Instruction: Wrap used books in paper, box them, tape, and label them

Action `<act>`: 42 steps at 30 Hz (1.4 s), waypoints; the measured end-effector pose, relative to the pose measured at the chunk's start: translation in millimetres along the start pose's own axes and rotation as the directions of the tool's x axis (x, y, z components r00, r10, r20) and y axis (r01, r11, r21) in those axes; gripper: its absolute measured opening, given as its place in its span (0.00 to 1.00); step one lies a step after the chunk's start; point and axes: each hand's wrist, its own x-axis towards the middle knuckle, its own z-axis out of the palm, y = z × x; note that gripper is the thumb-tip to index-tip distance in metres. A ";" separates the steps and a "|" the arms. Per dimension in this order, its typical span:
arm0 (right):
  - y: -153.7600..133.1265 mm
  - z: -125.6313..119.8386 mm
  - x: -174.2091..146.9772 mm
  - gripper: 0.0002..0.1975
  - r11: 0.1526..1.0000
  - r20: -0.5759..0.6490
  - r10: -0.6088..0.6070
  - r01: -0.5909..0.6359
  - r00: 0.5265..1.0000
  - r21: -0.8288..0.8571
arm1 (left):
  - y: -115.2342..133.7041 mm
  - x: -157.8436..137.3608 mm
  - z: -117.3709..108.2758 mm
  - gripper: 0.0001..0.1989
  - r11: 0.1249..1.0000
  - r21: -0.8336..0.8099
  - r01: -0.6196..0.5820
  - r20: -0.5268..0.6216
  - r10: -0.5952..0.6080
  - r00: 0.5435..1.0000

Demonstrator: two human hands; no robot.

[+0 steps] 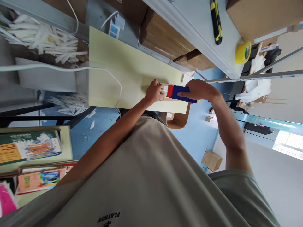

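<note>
A dark blue box [181, 93] with a red band and a bit of yellow at its far end lies over the pale yellow tabletop [106, 56]. Wrapped around its right part is my right hand [200, 90], thumb across the top. At the box's red end my left hand [153, 92] is closed, fingers curled around a small, shiny pale thing [163, 91] too small to make out. Light brown cardboard edges show under and beside the left fingers.
A white cable [104, 68] crosses the tabletop's left part. On the shelf above lie a yellow-black utility knife [216, 23] and yellow tape [243, 52]. Cardboard boxes [165, 34] stand behind the table; books [30, 146] lie at lower left, paper strips [44, 37] at upper left.
</note>
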 end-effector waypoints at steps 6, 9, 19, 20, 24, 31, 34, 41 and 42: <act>58.0 25.0 32.5 0.35 0.997 0.028 -0.076 0.075 0.997 0.016 | -13.0 -6.9 -8.5 0.22 0.987 0.162 -0.004 0.072 -0.007 0.997; 85.0 42.2 62.2 0.34 0.993 0.036 -0.114 0.113 0.993 0.012 | -14.5 -11.2 -14.6 0.27 0.986 0.163 0.014 0.087 -0.029 0.996; 127.7 97.1 158.1 0.39 0.965 -0.008 -0.246 0.246 0.969 0.095 | -0.1 -38.6 13.5 0.30 0.968 0.005 0.252 -0.240 -0.243 0.940; 129.7 100.2 161.2 0.39 0.960 -0.013 -0.258 0.258 0.966 0.109 | 3.0 -40.8 22.2 0.29 0.959 -0.035 0.280 -0.301 -0.278 0.912; 135.1 110.8 160.8 0.38 0.946 -0.053 -0.296 0.301 0.954 0.119 | 12.2 -39.3 54.4 0.20 0.913 -0.151 0.378 -0.489 -0.402 0.774; 133.0 126.1 150.1 0.34 0.925 -0.105 -0.319 0.334 0.942 0.183 | 4.7 -22.3 73.7 0.14 0.889 -0.123 0.442 -0.660 -0.406 0.633; 141.8 125.2 143.7 0.33 0.893 -0.100 -0.366 0.380 0.925 0.241 | 0.3 -18.5 74.2 0.14 0.888 -0.071 0.454 -0.690 -0.373 0.621; 234.4 128.6 109.6 0.35 0.896 -0.024 -0.323 0.314 0.946 0.314 | -4.3 -17.8 58.4 0.10 0.881 -0.015 0.473 -0.757 -0.319 0.570; 247.9 132.2 107.4 0.35 0.896 0.004 -0.320 0.301 0.947 0.327 | -4.9 -18.1 56.1 0.10 0.877 -0.025 0.480 -0.758 -0.329 0.563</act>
